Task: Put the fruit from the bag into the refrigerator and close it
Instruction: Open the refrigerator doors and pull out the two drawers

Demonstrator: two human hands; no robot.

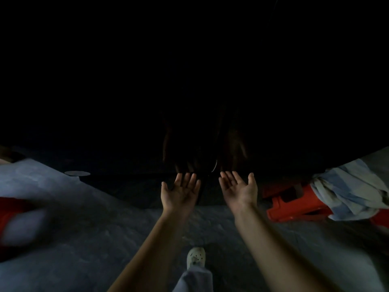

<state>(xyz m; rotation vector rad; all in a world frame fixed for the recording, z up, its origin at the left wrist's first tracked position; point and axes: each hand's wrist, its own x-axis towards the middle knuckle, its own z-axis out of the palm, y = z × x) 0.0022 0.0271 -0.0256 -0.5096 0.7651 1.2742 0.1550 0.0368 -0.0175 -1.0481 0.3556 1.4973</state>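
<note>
Stool right of hands, seemingly floor-level.

Floor under me: grey, matt, rough like concrete. Stool: red plastic, smooth, slight sheen. Cloth: pale, soft, crumpled. My shoe: white moulded plastic.

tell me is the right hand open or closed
Open: the right hand is turned palm up with its fingers straight, holding nothing.

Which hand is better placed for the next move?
Neither stands out: the left hand and right hand are both open, empty, palms up, side by side. Nothing to pick up is visible, so either could go.
</note>
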